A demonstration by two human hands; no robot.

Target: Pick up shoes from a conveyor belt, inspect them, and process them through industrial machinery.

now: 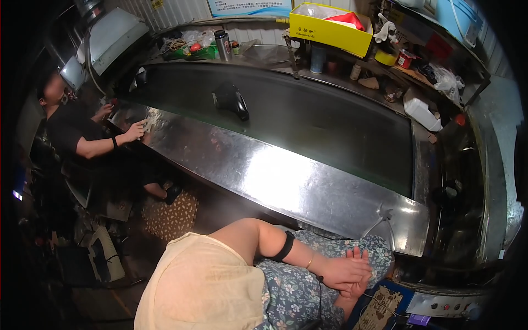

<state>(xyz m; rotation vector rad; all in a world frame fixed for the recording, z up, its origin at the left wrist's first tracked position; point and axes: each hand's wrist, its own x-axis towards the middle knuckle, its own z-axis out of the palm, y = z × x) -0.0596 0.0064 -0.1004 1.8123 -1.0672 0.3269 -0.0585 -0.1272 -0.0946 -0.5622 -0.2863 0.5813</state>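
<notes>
The wearer's left hand (340,271) lies across the right hand (359,286) beside the floral cloth (379,252) over the lap; the right one's fingers stick up straight past it, but hidden palms leave any grip impossible to tell. Nearby, a plier-like metal tool (385,214) rests on the right end of a shiny ledge (220,144) fronting a dark tank (330,135)

We found the long ledge (220,144) to be metal, smooth & v. glossy, w/ mirror-like glare; the pliers (383,215) looked metal too, w/ a duller shine. We saw cream top (203,280) = matt, creased cloth; floral fabric (294,275) = matt, soft-looking; box (327,34) = smooth, card-like, slightly glossy; jug (421,111) = smooth wht. plastic, approx. semi-gloss.
</notes>
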